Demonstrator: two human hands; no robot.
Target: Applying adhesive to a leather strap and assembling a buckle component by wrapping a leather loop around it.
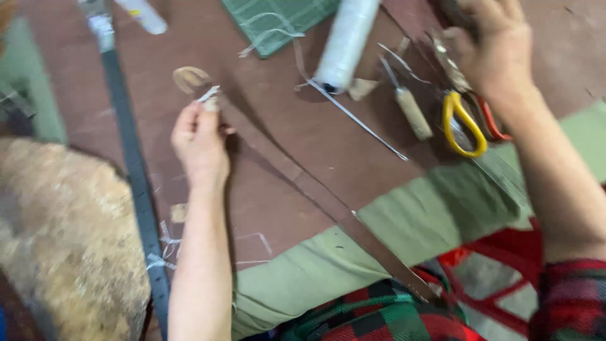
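While the left hand (201, 142) pinches a pale scrap (209, 96) — right hand's (495, 47) grip unclear, blurred.

Matt brown leather sheet (284, 126), glossy yellow plastic scissor handle (463, 126), wooden awl handle (413, 113), smooth white thread spool (346, 43).

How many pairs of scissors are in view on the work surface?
2, though motion blur makes this uncertain. The yellow-handled scissors lie just below the right hand; the red-handled scissors lie beside them, partly hidden by the wrist.
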